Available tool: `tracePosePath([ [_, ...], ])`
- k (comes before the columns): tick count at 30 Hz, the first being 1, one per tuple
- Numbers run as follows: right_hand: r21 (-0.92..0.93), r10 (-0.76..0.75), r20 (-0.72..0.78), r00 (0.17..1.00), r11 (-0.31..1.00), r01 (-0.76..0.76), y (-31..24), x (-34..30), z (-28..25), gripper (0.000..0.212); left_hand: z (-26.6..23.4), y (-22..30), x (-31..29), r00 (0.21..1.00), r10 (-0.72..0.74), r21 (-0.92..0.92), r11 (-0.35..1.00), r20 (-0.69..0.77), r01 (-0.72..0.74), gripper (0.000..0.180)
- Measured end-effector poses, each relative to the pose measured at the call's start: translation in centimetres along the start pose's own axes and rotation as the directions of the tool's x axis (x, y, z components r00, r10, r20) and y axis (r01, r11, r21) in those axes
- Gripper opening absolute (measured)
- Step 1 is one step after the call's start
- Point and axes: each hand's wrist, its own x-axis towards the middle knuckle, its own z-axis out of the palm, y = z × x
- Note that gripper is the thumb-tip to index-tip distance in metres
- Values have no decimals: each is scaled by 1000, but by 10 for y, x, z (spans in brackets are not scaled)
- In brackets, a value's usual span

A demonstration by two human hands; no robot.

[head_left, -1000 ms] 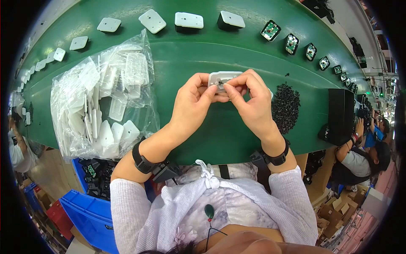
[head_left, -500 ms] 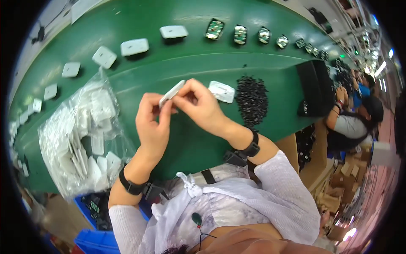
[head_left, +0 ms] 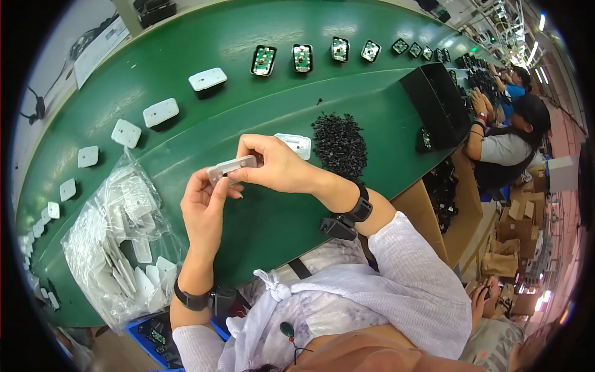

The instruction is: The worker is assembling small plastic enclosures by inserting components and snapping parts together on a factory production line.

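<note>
Both hands clamp one white plastic cover (head_left: pixel 231 168) above the green conveyor belt (head_left: pixel 260 223): left hand (head_left: pixel 204 208) pinches its near end, right hand (head_left: pixel 273 164) its far end. A second white cover (head_left: pixel 294 145) lies just beyond the held cover; black small parts (head_left: pixel 339 144), possibly screws, are piled farther right. A clear bag of covers (head_left: pixel 124 242) lies left.

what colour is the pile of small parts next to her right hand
Black; the pile of small parts shows clearest in the head view.

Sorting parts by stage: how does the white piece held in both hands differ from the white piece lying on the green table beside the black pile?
The held piece is gripped by both hands above the table, tilted edge-on; the lying piece rests flat, untouched, beside the black pile. Both are white, rounded rectangular shells.
</note>
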Motion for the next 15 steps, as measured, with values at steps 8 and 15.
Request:
tracePosePath([
  [8, -249, -166, -114, 980, 959, 133, 7, 36, -14, 30, -37, -7, 17, 978, 55, 119, 992, -202, -31, 15],
  [15, -959, -293, -284, 913, 81, -272, 10, 151, -101, 60, -49, -15, 33, 906, 416, 876, 464, -84, -132, 9],
])
